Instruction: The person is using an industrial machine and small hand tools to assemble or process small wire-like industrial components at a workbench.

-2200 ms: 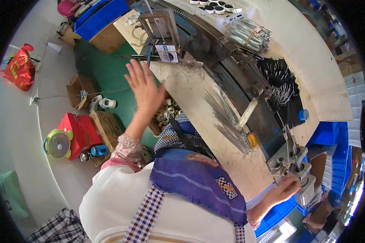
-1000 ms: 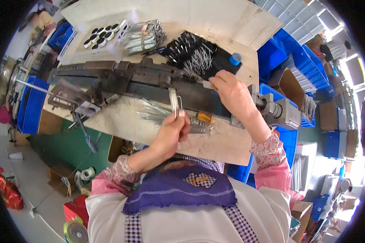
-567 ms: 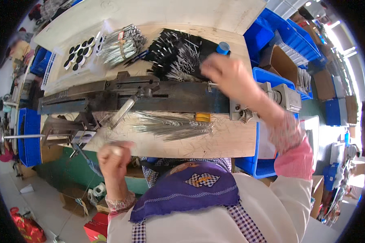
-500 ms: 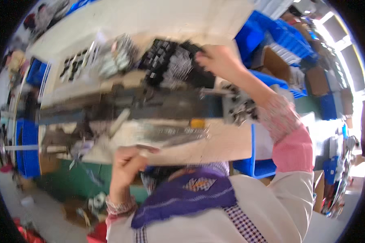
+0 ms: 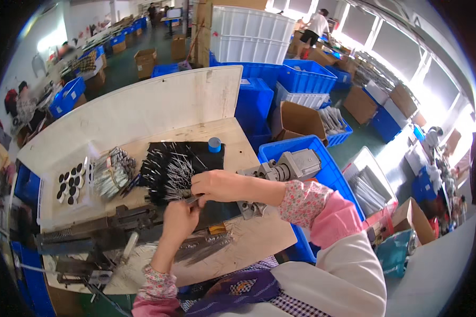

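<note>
Just this side of the cloth (image 5: 206, 160), left hand (image 5: 179, 221) and right hand (image 5: 217, 186) pinch one piece (image 5: 194, 199) (metal, I think), each grip nearly closed. Many pins (image 5: 179, 173) already cover the cloth; nearer me, wires (image 5: 203, 247) look left to do.

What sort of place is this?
It looks like a small factory workshop: a long dark metal machine sits on a pale wooden workbench, thin silvery metal pieces lie on a black cloth, and blue plastic crates are stacked beyond.
</note>
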Tool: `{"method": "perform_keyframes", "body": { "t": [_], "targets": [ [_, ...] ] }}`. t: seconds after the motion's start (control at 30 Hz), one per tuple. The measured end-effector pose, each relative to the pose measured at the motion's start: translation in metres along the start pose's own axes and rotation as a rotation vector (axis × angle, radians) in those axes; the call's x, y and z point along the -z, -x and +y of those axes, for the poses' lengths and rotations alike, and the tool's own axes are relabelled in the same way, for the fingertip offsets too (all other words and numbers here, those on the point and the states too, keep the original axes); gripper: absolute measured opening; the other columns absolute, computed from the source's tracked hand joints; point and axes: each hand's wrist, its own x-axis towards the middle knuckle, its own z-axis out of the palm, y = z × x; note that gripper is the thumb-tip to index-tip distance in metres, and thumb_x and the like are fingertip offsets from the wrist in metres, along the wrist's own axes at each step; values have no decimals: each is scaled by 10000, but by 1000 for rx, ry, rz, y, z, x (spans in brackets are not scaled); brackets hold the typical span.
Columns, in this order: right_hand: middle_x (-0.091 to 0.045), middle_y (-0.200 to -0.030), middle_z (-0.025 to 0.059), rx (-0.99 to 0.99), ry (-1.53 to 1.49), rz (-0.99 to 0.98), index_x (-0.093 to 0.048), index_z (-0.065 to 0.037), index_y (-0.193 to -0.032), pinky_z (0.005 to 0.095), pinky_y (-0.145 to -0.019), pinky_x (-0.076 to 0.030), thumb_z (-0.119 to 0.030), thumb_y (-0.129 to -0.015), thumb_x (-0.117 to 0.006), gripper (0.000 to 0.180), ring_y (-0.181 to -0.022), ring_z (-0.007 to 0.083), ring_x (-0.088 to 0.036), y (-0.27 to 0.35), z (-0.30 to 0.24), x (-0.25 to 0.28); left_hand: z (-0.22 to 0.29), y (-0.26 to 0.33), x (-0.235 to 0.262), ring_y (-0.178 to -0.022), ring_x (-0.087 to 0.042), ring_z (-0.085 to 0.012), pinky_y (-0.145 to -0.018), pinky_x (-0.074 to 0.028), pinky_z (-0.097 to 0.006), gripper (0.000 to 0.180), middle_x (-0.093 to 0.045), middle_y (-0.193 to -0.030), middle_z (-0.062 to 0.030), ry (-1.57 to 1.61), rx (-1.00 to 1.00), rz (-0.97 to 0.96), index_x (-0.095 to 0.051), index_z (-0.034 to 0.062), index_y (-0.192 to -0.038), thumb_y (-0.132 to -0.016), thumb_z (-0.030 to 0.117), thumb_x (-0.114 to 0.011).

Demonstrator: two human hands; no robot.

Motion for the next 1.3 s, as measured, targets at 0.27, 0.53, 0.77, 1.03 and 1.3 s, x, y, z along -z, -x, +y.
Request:
{"method": "perform_keyframes", "body": {
  "t": [0.27,0.53,0.77,1.03,1.3],
  "targets": [
    [-651,-811,114,20,-75,258,-652,-22,-920,377,-704,-509,-132,-766,-696,194,-787,302,-628,-30,-17,-31,15,21,75,-714,-542,-217,-595,-468,-349,80,-543,-717,-34,-713,-307,305,-677,79,-792,-718,96,-653],
    [-669,-850,144,7,-150,204,-689,-19,-845,378,-738,-523,-114,-756,-673,131,-802,314,-642,-44,-17,-55,2,115,9,-440,-461,-148,-429,-388,-280,323,-482,-559,-23,688,428,491,-650,14,-855,-948,308,-553],
    [-652,-794,160,-46,-171,179,-679,-26,-808,399,-715,-517,-148,-757,-646,136,-752,330,-637,-48,-4,-54,21,78,75,-401,-363,-80,-352,-280,-207,571,-492,-615,-24,2126,550,37,-576,15,-1132,-903,535,-516],
    [-623,-829,135,48,30,350,-657,-30,-951,356,-685,-506,-29,-752,-653,199,-765,328,-622,-45,-22,-44,-8,86,14,-474,-503,-113,-467,-421,-282,235,-554,-662,-16,589,541,221,-514,9,-1015,-858,122,-648],
    [-537,-1018,199,-532,233,107,-535,-22,-1082,452,-688,-512,37,-779,-529,309,-831,399,-603,73,-66,-75,-83,221,81,-408,-436,-58,-361,-259,-212,439,-508,-540,8,830,999,931,-623,33,-775,-937,426,-517]
  ]
}}
